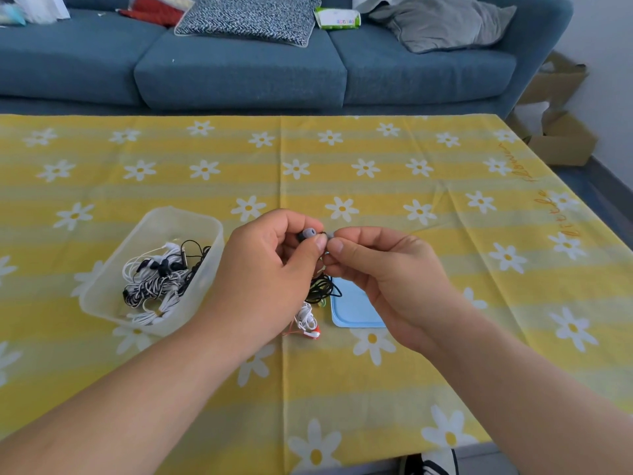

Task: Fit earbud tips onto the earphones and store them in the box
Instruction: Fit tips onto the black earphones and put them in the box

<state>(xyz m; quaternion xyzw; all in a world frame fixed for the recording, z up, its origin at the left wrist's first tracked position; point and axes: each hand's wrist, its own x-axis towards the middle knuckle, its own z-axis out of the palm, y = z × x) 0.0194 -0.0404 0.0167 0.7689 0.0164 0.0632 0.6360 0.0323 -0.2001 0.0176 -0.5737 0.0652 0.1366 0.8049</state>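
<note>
My left hand (270, 269) pinches a black earphone with a grey tip (308, 233) between thumb and fingers, above the table. Close beside it, my right hand (383, 279) pinches a small grey piece (331, 234), mostly hidden by the fingertips. A black cable (323, 289) hangs from the hands down to the cloth. A clear plastic box (205, 234) at the left holds several coiled black and white earphones (161, 279). White and red earphones (308, 323) lie below the hands next to a light blue lid (352, 313).
The table wears a yellow daisy-print cloth (411, 173). Behind it stands a blue sofa (239, 73) with cushions and a green pack (337, 18). Cardboard boxes (561, 132) sit on the floor at the right. A shoe (431, 464) shows at the near edge.
</note>
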